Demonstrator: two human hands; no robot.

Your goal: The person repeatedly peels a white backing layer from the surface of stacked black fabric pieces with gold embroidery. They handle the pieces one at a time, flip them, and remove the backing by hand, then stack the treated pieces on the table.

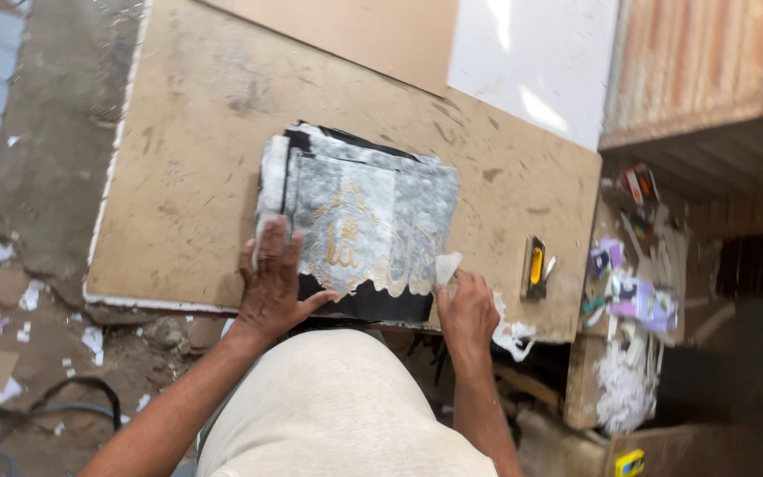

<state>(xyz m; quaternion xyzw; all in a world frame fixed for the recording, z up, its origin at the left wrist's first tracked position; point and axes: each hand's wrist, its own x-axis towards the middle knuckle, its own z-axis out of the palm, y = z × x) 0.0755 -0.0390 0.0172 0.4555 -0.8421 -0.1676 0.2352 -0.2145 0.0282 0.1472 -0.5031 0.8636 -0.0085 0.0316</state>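
Underneath everything, the table (196, 150), a scuffed brown board, carries the work; its near edge runs just below my fingers.

Dark panel (373, 221): flat, squarish, black at the edges, with a gold cut-out design under a grey-white film. It lies under my left fingers and just left of my right ones, its near edge at the table's edge. I judge it stiff and light, a thin sheet rather than a slab. The film looks soft and tear-prone, the gold lines fine enough to lift with it. Best held by flat pressure on a bare corner, not by pinching the face.

Left hand (268, 283): fingers spread apart and pressed flat on the panel's near-left corner, gripping nothing, only pinning it down.

Right hand (467, 311): fingers drawn together, pinched on a scrap of white film (448, 265) at the panel's near-right corner. It looks papery and weightless.

Utility knife (536, 268), yellow and black: lies on the table just right of my right fingers, apart from them.
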